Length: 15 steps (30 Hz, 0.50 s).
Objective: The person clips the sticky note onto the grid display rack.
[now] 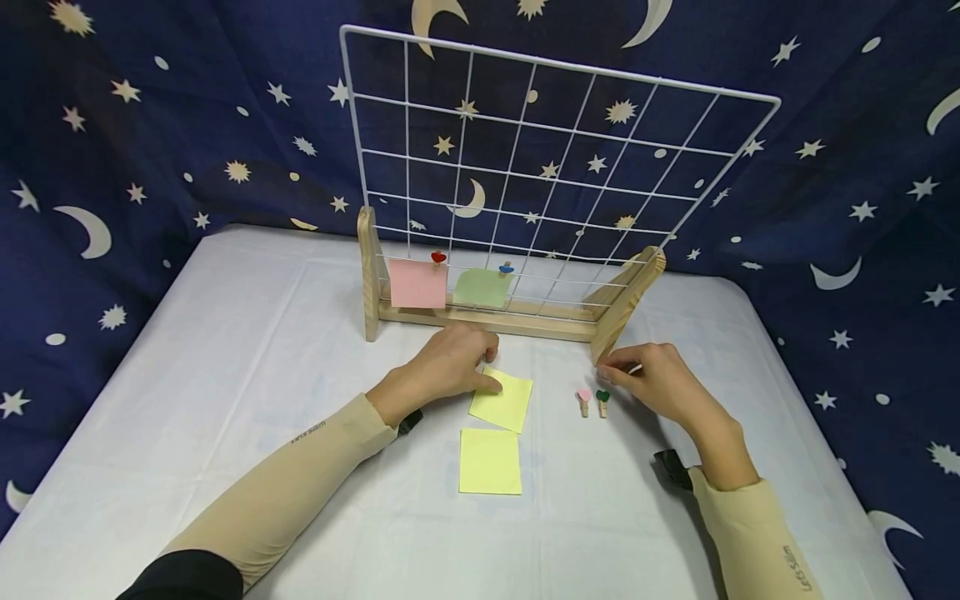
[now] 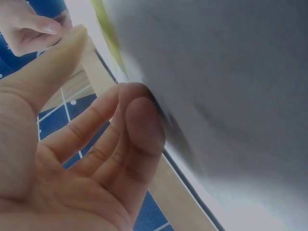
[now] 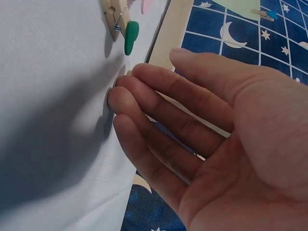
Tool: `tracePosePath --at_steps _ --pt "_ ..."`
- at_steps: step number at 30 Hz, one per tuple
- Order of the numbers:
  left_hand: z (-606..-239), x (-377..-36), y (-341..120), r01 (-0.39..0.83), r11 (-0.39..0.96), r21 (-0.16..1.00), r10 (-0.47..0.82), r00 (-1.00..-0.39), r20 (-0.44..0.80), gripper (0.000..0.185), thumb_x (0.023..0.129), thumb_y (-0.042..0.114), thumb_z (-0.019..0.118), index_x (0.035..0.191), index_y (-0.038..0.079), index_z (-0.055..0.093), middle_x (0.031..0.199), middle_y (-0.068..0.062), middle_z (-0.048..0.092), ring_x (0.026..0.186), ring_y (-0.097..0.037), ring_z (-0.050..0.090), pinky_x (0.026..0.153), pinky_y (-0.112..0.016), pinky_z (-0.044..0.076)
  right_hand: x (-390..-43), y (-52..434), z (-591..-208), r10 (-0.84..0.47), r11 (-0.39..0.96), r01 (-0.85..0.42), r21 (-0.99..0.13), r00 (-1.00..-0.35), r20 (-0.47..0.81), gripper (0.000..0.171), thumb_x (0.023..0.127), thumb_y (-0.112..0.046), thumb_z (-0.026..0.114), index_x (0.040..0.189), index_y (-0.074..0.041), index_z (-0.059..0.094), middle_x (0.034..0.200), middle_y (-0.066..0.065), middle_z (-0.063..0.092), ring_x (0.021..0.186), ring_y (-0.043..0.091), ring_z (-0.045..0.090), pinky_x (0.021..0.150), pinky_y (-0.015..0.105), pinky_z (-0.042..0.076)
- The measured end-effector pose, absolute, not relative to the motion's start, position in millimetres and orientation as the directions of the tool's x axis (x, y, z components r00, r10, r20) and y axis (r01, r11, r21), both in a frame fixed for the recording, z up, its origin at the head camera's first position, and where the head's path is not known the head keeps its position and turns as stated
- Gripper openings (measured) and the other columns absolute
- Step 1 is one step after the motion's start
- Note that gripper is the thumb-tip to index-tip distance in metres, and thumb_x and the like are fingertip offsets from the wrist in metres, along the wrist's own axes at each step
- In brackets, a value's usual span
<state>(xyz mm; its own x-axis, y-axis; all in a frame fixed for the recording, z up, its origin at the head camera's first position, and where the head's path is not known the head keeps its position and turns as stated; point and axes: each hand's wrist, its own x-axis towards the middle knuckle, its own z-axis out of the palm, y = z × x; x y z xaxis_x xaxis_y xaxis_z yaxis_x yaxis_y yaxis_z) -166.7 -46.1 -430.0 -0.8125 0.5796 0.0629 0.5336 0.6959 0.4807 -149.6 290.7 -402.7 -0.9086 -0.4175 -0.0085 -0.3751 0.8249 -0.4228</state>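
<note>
Left hand [image 1: 450, 364] is resting on the top corner of a yellow sticky note [image 1: 502, 401] on the desk [image 1: 247, 350], fingers relaxed, not gripping anything. Right hand [image 1: 656, 381] sits loose and empty on the desk too, fingertips just beside two little clothespins, one with a pink heart [image 1: 584, 402] and one with a green heart [image 1: 602, 401]. Second yellow note [image 1: 490, 461] lies just below the first. Behind them, a wire grid [image 1: 540, 158] in a wooden stand has a pink note [image 1: 417, 283] and a green note [image 1: 480, 288] clipped on.

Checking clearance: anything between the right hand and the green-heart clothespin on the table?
Nothing visible. The right hand rests just right of the green-heart clothespin, with only bare white tablecloth between; the pink-heart clothespin lies on its far side.
</note>
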Motion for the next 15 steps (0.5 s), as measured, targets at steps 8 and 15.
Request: tracePosePath --at_steps 8,15 --pt "-430.1 -165.5 -45.0 0.526 0.679 0.512 0.594 -0.803 0.037 0.033 0.078 0.024 0.096 0.094 0.01 0.071 0.082 -0.004 0.066 0.074 -0.015 0.056 0.066 -0.029 0.043 -149.9 291.9 -401.7 -0.418 0.825 -0.366 -0.431 -0.908 -0.027 0.019 0.099 -0.019 0.075 0.111 -0.006 0.081 0.1 0.004 0.081 0.09 0.019 0.076 0.077 0.032 0.061" --pt "-430.1 -164.8 -45.3 0.529 0.672 0.518 0.601 -0.799 0.036 0.03 0.079 0.023 0.095 0.092 0.01 0.07 0.076 0.001 0.059 0.07 -0.013 0.053 0.064 -0.027 0.041 -149.9 293.2 -401.0 -0.429 0.819 -0.368 -0.441 -0.902 -0.044 0.018 0.097 -0.018 0.078 0.111 -0.006 0.081 0.098 0.0 0.08 0.091 0.017 0.073 0.08 0.032 0.061"
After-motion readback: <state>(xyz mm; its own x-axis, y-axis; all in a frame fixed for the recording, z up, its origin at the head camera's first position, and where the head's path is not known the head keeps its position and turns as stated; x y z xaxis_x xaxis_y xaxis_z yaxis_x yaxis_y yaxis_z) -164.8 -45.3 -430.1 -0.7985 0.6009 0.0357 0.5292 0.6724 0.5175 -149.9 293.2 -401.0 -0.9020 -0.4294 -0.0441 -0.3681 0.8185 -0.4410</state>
